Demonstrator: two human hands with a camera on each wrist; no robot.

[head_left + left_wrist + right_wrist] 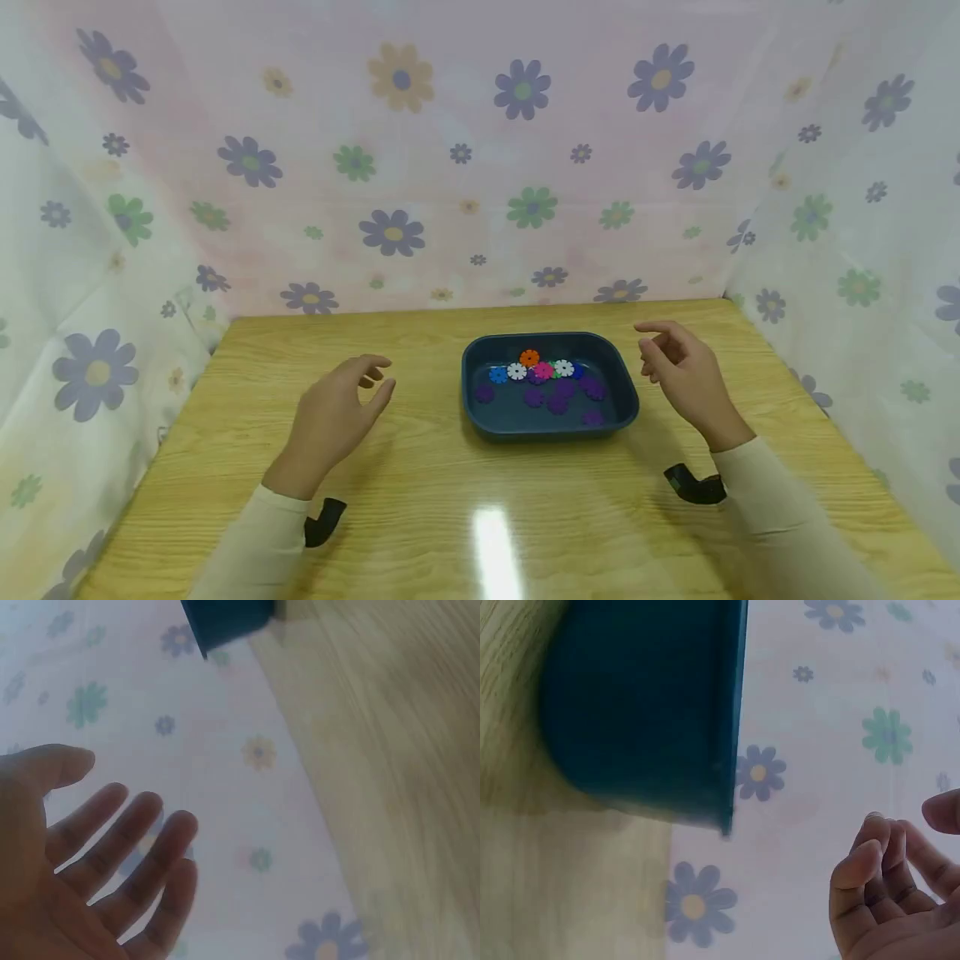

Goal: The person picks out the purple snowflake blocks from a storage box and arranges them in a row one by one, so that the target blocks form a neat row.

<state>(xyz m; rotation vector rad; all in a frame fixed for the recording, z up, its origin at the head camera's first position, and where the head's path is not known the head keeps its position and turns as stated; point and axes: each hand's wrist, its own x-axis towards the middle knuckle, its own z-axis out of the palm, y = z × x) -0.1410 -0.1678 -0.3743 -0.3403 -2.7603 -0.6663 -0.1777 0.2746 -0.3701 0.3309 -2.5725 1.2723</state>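
Note:
A dark blue-green plastic tub (551, 434) stands on the wooden table, holding several flat notched discs. Most are purple discs (557, 405); among them lie an orange disc (529, 358), a pink disc (543, 371), a blue disc (498, 375) and a white disc (517, 372). Left of the tub, my left hand (333, 417) hovers with nothing in it, fingers loosely bent and thumb apart. Beyond the tub's right end, my right hand (684, 371) is also bare, its fingers loosely curled. In the right wrist view the tub's side (637, 705) is close by, apart from the fingers.
The wooden table (405, 517) meets a flower-printed cloth (465, 125) at its back and on both sides. Black curved pieces (696, 485) stick out by both wrists. Light glares on the table's front.

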